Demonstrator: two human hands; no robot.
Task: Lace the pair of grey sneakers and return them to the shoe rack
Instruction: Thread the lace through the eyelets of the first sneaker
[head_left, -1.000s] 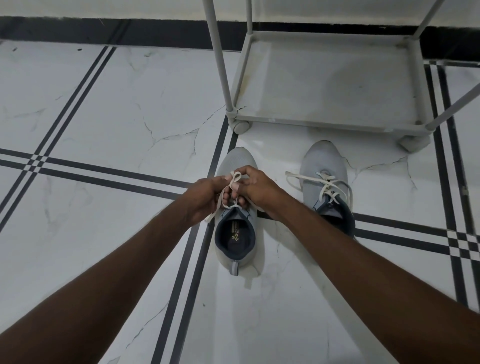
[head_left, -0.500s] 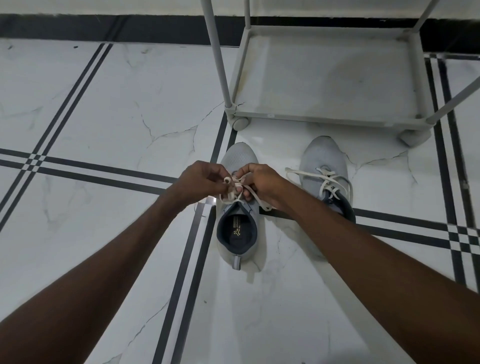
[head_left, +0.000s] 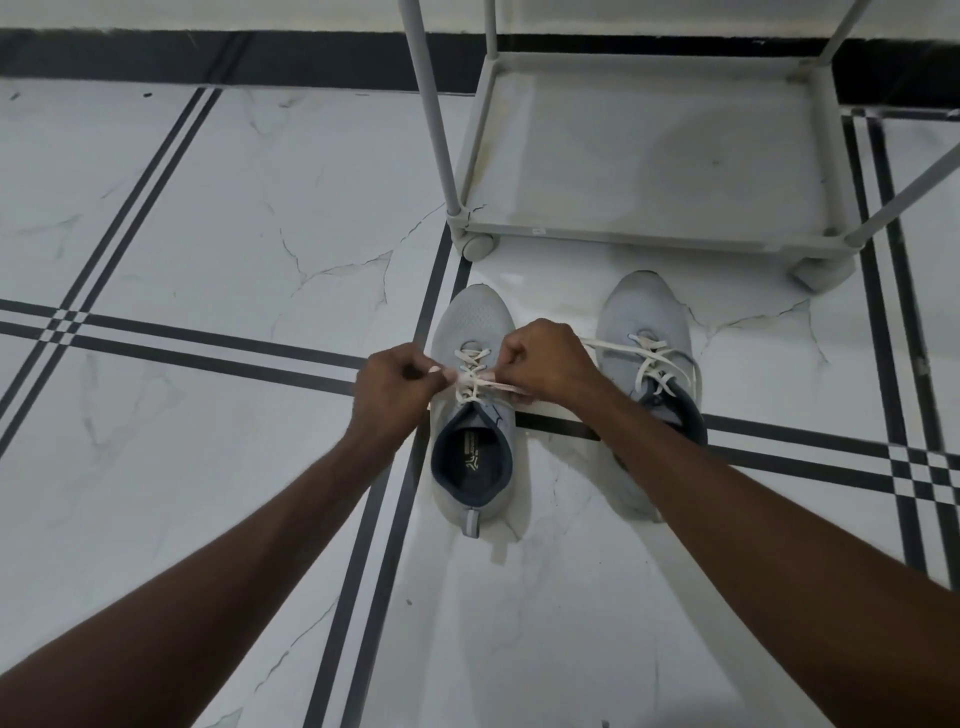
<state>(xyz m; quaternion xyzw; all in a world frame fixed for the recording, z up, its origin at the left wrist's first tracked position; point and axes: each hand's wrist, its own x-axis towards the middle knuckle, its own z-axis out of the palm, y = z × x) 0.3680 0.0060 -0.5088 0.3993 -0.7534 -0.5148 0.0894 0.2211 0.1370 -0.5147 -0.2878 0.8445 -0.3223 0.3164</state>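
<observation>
Two grey sneakers stand side by side on the floor, toes toward the rack. The left sneaker (head_left: 471, 322) has a dark lining and a white lace (head_left: 470, 382) crossed over its tongue. My left hand (head_left: 397, 387) and my right hand (head_left: 550, 364) each pinch an end of that lace and hold it taut across the shoe, just above the opening. The right sneaker (head_left: 644, 312) sits partly under my right forearm, with its white lace (head_left: 660, 364) lying loose and untied over the top.
A pale grey shoe rack (head_left: 644, 234) on small wheels stands just beyond the sneakers' toes, its bottom shelf bare and thin posts rising from the corners. The floor is white marble tile with dark stripes. A dark skirting runs along the wall behind.
My hands have drawn apart sideways, pulling the left sneaker's lace flat and tight where a second ago they were bunched together over the tongue. The right sneaker has not moved.
</observation>
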